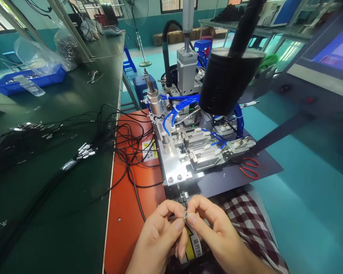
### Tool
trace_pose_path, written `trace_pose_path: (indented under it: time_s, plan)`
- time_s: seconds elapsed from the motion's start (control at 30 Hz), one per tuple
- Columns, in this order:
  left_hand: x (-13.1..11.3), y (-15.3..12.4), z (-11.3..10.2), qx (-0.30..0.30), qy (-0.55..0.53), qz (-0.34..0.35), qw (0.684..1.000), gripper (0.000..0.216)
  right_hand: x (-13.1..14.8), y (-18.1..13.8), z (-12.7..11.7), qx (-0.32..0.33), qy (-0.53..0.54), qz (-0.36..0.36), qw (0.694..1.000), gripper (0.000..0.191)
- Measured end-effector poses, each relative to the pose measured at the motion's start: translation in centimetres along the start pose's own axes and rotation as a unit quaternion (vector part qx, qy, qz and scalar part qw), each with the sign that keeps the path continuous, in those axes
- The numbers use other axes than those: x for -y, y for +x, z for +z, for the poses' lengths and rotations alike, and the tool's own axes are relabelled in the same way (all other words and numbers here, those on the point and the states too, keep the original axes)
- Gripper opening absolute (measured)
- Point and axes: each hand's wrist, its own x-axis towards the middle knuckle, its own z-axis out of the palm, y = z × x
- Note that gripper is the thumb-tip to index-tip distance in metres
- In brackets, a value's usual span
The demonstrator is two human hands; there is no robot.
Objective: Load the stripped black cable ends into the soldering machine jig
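Thumb and fingers of my left hand [167, 232] are pinched together at the bottom centre. My right hand [210, 224] pinches from the other side, its fingertips almost meeting the left ones. Between them shows a tiny shiny metal piece [185, 217], mostly covered by the fingers, so its exact kind cannot be told. Just beyond both hands stands a bench machine with a silver metal plate [171, 167] and small clamp blocks [204, 156]. Black cables [130, 152] run loosely over the orange surface [125, 232] to the left of my hands.
A dark green table [60, 220] on the left bears a bundle of cables with metal ends [85, 151] and a blue tray [31, 82]. Red-handled pliers [250, 167] lie right of the machine. A black cylinder [228, 82] hangs over it. A screen [337, 49] stands at right.
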Motion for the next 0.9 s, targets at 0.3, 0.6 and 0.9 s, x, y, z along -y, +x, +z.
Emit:
trace_pose_path:
  time_s: [0.3, 0.6, 0.9]
  plan:
    - [0.18, -0.28, 0.22, -0.037, 0.042, 0.02, 0.998, 0.025, -0.14, -0.62, 0.03, 0.006, -0.008, -0.003, 1.0, 0.026]
    - [0.14, -0.29, -0.09, 0.005, 0.019, 0.012, 1.0, 0.028, -0.17, -0.69, 0.24, 0.0, 0.012, -0.004, 1.0, 0.025]
    - [0.16, -0.35, 0.27, -0.048, 0.044, 0.05, 0.997, 0.022, -0.07, -0.74, 0.3, 0.01, 0.027, -0.001, 1.0, 0.027]
